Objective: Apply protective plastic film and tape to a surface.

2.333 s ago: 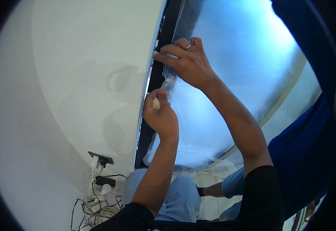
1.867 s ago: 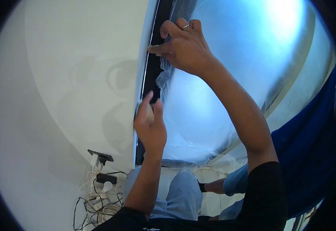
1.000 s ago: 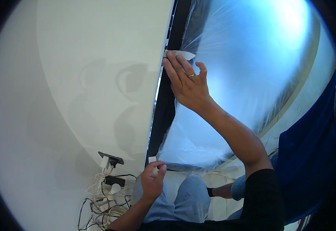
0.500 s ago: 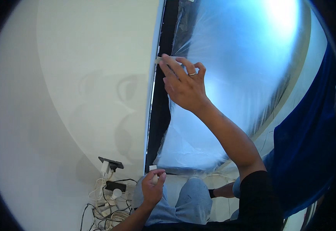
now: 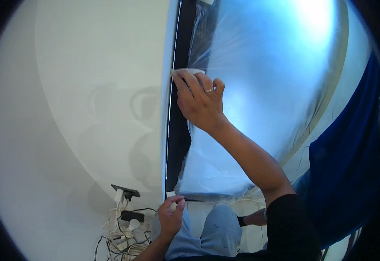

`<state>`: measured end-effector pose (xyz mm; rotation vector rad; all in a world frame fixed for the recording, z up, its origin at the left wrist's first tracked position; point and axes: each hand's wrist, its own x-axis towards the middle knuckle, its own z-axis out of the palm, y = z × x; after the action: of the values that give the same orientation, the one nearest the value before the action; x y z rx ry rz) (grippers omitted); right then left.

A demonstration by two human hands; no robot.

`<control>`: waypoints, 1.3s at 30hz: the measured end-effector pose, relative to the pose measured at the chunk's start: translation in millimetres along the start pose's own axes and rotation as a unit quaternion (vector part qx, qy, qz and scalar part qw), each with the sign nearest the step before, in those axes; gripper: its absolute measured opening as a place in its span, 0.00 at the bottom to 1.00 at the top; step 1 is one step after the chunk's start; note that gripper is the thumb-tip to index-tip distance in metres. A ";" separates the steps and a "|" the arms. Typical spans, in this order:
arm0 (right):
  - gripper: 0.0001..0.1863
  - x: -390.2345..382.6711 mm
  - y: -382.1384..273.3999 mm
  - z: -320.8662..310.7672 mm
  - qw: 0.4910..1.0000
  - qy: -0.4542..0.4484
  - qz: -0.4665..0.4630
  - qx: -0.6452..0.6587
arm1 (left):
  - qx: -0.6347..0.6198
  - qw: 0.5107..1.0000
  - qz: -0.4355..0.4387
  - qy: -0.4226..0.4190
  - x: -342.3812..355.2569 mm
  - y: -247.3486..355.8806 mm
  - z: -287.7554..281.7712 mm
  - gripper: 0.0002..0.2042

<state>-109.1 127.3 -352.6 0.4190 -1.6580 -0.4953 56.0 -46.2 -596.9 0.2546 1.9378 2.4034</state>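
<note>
My right hand [image 5: 200, 104], with a ring on one finger, reaches up over a black strip [image 5: 179, 126] beside a white wall. Its bent fingers hold a thin, flat whitish piece [image 5: 195, 70], whose left end meets the seam between strip and wall. Most of this piece is hidden behind the fingers. Lower down, my left hand [image 5: 170, 222] is closed around a small cream handle [image 5: 173, 206]. A pale flat end [image 5: 170, 194] shows just above that hand, near the strip's bottom corner. The tool's exact kind cannot be made out.
Clear plastic sheeting [image 5: 224, 165] covers the bright panel right of the strip. Tangled cables [image 5: 131, 248], plugs and a black power strip [image 5: 132, 216] lie at lower left. A person in dark blue cloth [image 5: 346, 174] is close on the right. The white wall [image 5: 98, 108] fills the left.
My right hand has shifted slightly left and down in view, its whitish piece now tilted differently and showing more at its right end. My left hand sits slightly lower, still gripping its tool.
</note>
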 end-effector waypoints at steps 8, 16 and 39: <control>0.32 -8.1 -16.4 12.1 0.996 -0.030 0.028 -0.077 | -0.005 1.000 -0.029 -0.010 -4.5 -8.8 -3.4 0.06; 0.30 13.8 -4.6 -9.4 0.997 -0.071 -0.007 0.013 | 0.032 0.999 -0.007 -0.010 -1.6 -9.6 -1.0 0.07; 0.29 7.0 9.3 -8.8 0.996 -0.073 -0.023 0.036 | 0.144 0.980 0.139 0.004 2.1 -37.6 -3.4 0.12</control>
<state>-101.3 130.6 -340.7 0.4855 -1.8142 -0.5105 50.8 -41.1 -634.0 0.5642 2.3950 2.2630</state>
